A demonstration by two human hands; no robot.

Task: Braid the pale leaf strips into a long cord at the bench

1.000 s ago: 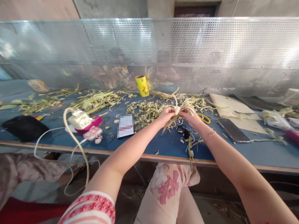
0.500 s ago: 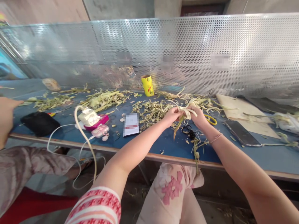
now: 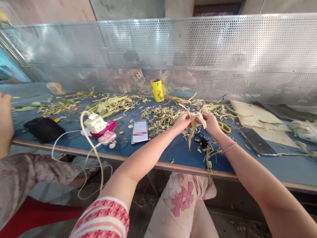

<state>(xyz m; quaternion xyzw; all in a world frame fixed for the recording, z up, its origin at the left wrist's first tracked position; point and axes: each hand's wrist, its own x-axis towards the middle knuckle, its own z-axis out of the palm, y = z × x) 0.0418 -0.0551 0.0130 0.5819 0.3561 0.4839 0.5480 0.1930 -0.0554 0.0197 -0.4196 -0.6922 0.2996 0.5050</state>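
Observation:
Above the blue table, my left hand [image 3: 183,121] and my right hand [image 3: 209,121] are close together. Both are closed on a pale bundle of dried plant strips [image 3: 200,119], which looks folded or looped between the fingers. A greenish-brown end of leaf [image 3: 191,136] hangs down below the left fingers. The exact grip is partly hidden by the backs of the hands. Beside and behind the left hand spreads a heap of curled plant scraps [image 3: 163,117]. Longer strips [image 3: 214,108] lie just beyond the right hand.
A yellow tube [image 3: 157,91] stands by the perforated metal screen [image 3: 198,43]. Around are two phones [image 3: 140,132], a power adapter [image 3: 95,124] with cables, a black pouch [image 3: 44,130], yellow tape ring [image 3: 224,127], and brown card [image 3: 257,114]. A co-worker's hand [image 3: 5,122] is at left.
The pale strips have shifted slightly between my hands, and the loop hangs a little further right. The co-worker's hand at far left has moved up and left.

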